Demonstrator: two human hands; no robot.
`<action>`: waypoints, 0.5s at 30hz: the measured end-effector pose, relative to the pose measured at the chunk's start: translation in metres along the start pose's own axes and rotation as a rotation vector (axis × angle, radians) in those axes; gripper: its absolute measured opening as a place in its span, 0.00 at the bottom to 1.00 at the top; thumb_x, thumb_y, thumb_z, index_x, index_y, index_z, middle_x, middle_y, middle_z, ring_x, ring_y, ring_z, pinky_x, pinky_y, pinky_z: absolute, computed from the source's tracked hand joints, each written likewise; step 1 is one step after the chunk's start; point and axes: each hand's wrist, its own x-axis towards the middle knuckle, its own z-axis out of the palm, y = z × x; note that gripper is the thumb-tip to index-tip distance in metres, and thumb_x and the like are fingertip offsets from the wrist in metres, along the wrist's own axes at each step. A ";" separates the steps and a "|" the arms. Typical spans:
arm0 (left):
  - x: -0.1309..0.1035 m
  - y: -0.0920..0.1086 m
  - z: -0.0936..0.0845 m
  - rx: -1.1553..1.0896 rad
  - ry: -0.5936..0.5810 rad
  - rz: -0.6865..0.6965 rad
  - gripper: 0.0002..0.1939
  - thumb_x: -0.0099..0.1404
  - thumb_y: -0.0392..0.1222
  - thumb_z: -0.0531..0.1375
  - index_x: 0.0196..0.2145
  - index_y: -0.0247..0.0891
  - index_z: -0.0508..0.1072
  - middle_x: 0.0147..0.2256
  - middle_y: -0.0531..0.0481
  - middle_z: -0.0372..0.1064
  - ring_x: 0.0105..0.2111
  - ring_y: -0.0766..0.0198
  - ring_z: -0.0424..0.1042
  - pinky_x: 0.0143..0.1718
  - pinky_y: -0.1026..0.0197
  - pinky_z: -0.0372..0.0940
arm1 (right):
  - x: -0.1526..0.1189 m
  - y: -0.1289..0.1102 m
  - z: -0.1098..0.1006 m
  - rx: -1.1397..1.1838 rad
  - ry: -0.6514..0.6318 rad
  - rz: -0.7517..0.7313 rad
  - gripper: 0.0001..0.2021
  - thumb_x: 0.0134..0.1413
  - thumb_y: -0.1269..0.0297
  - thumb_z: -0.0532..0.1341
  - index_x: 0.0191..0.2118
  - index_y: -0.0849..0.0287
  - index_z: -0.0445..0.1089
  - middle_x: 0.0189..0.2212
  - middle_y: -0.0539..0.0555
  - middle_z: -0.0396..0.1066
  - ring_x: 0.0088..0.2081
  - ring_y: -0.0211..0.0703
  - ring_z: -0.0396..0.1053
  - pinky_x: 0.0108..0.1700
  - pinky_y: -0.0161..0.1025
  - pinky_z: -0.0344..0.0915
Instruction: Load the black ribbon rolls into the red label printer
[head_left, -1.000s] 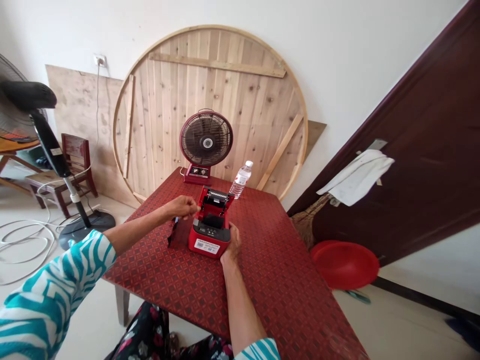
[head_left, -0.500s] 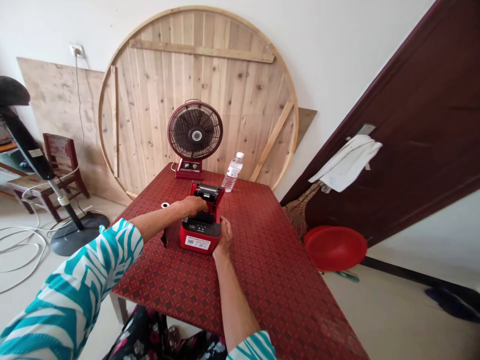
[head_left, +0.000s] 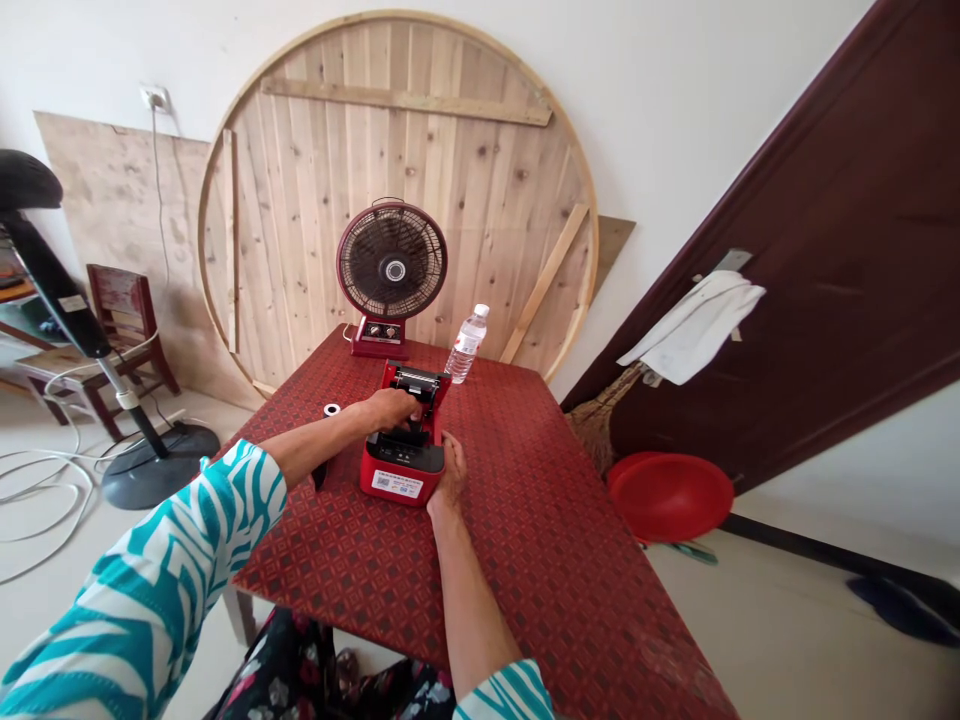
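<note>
A small red and black machine [head_left: 403, 484] with a raised lid and a white label on its near side stands on the red patterned table [head_left: 525, 520]. Over its open inside is my left hand [head_left: 394, 408], fingers bent down into it; the fingertips are hidden. My right hand [head_left: 450, 478] is pressed round the right side of the machine. A small white roll [head_left: 331, 410] lies on the table to the left, beyond my left forearm. Part of a black object [head_left: 320, 474] shows beside the machine, under that forearm.
At the table's far end stand a red fan [head_left: 392, 262] and a clear bottle [head_left: 466, 345]. A large round wooden board [head_left: 360, 160] leans on the wall behind. Red basins [head_left: 671, 495] lie right of the table; a black stand fan [head_left: 154, 450] is at the left.
My left hand has moved very slightly right over the machine's open inside. My right hand keeps its place on the machine's side.
</note>
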 end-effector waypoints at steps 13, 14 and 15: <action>-0.066 -0.056 -0.014 -0.560 0.648 -0.085 0.21 0.61 0.39 0.61 0.53 0.37 0.71 0.45 0.47 0.76 0.41 0.62 0.75 0.47 0.60 0.68 | 0.003 0.004 -0.003 -0.024 -0.007 0.004 0.21 0.44 0.47 0.62 0.40 0.56 0.73 0.26 0.46 0.73 0.25 0.37 0.66 0.30 0.35 0.61; -0.066 -0.068 -0.011 -0.616 0.668 -0.147 0.20 0.59 0.38 0.62 0.50 0.36 0.72 0.41 0.48 0.77 0.39 0.62 0.75 0.45 0.60 0.69 | 0.003 0.003 -0.003 -0.023 -0.003 0.002 0.21 0.43 0.47 0.62 0.40 0.56 0.73 0.26 0.46 0.73 0.25 0.36 0.66 0.30 0.35 0.61; -0.064 -0.079 -0.007 -0.653 0.681 -0.201 0.18 0.58 0.37 0.62 0.47 0.35 0.73 0.38 0.49 0.77 0.37 0.62 0.75 0.44 0.60 0.69 | 0.003 0.003 -0.003 -0.023 0.000 -0.001 0.21 0.43 0.47 0.62 0.40 0.56 0.73 0.27 0.46 0.73 0.26 0.37 0.66 0.31 0.35 0.61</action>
